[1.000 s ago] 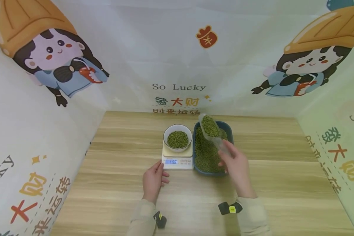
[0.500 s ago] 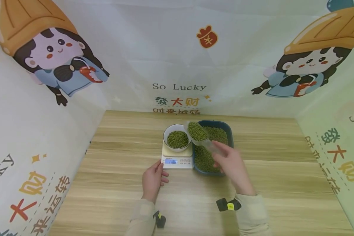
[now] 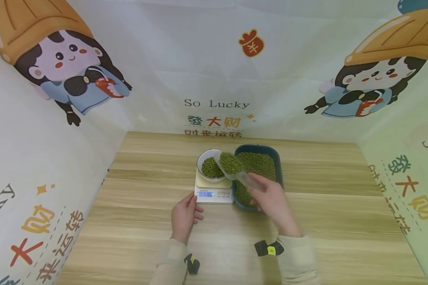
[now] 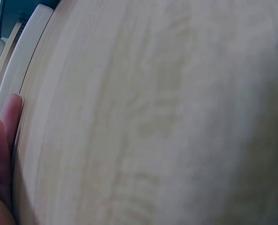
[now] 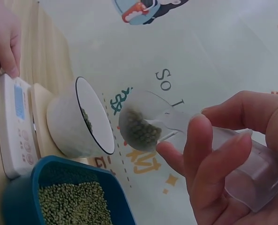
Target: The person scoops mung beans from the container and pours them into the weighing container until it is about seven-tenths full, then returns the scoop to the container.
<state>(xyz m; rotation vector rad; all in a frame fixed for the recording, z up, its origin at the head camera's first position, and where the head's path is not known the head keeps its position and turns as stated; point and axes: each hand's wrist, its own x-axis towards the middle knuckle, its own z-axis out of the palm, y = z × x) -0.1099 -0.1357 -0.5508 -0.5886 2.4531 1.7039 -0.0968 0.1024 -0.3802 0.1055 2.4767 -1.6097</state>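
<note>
My right hand (image 3: 269,198) grips the handle of a clear plastic scoop (image 5: 251,173) loaded with green mung beans (image 3: 230,163). In the head view the scoop's front overlaps the right rim of a white bowl (image 3: 200,160) with a dark rim line. That bowl holds more mung beans and stands on a white kitchen scale (image 3: 226,194), whose display reads about 118.6. My left hand (image 3: 182,217) touches the scale's front left corner, its fingers (image 4: 12,117) lying fairly straight along the scale's edge in the left wrist view.
A dark blue tub (image 3: 279,158) of mung beans stands right beside the scale, under my right forearm and hand. Printed cloth walls (image 3: 157,79) enclose the wooden table (image 3: 149,170) at the back and both sides.
My right hand has carried the loaded scoop left, from over the blue tub to the bowl's right rim. My left hand stays at the scale, and the display reading is the same.
</note>
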